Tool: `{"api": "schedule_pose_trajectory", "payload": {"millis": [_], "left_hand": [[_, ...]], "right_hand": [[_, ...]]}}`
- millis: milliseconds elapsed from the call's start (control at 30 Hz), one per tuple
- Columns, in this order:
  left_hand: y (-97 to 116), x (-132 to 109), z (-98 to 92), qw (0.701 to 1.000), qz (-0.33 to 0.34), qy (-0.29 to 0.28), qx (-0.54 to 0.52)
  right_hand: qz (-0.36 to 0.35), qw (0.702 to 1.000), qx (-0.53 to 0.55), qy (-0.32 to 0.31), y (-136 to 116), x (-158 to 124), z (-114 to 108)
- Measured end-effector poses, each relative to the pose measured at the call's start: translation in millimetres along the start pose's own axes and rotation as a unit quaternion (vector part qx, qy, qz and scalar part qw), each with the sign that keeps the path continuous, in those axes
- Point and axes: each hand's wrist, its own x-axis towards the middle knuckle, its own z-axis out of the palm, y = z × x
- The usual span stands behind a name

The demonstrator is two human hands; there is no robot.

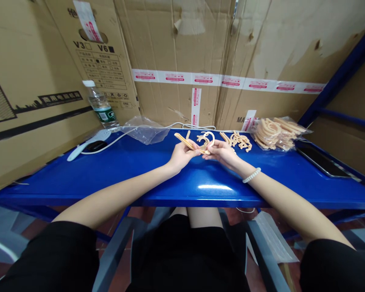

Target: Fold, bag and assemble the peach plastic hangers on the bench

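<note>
Above the blue tabletop (176,182), both hands come together over small beige plastic pieces. My left hand (182,155) is closed on a long, straight beige strip (183,140) that slants up to the left and looks grooved. Between the fingers of my right hand (221,153) is a beige hook (212,137), its curve pointing up. The lower ends of the two pieces meet at the fingertips; whether they are joined, I cannot tell. Behind the hands lie loose curved beige pieces (242,140), some partly hidden by the fingers.
A clear bag of beige parts (276,133) and a phone (322,160) lie at the right. To the left are a water bottle (101,107), a pale hairbrush (89,142), a dark oval object (96,146), a white cable and a plastic bag (147,130). Cardboard (176,44) stands behind.
</note>
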Motion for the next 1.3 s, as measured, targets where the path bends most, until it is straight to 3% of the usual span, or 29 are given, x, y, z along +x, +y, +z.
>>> {"api": "schedule_pose_trajectory", "payload": {"millis": [533,767,1000,1100,1200,1233,1300], "left_hand": [[0.1,-2.5,2.5,1.000,0.006,0.010,0.015],[-0.1,-2.0,2.5,0.999,-0.030,0.043,-0.006],[-1.6,-4.4,4.2,0.997,-0.076,-0.004,-0.010],[1.8,-5.5,5.2,0.995,-0.100,0.005,-0.030],[6.3,-6.3,6.9,0.989,-0.134,0.025,-0.064],[7.7,-6.4,7.5,0.985,-0.149,0.031,-0.076],[9.8,-6.4,8.6,0.978,-0.177,0.038,-0.100]], "right_hand": [[-0.084,0.995,-0.051,0.025,7.8,0.5,5.4],[-0.126,0.986,-0.100,0.045,5.1,0.6,5.4],[-0.102,0.989,-0.107,-0.002,7.9,-0.9,9.6],[-0.096,0.985,-0.141,-0.011,-0.4,3.9,-4.6],[-0.150,0.951,-0.268,0.036,-15.5,12.2,-41.0],[-0.184,0.916,-0.351,0.071,-20.2,15.1,-56.3],[-0.195,0.809,-0.546,0.095,-26.6,20.4,-85.8]]}}
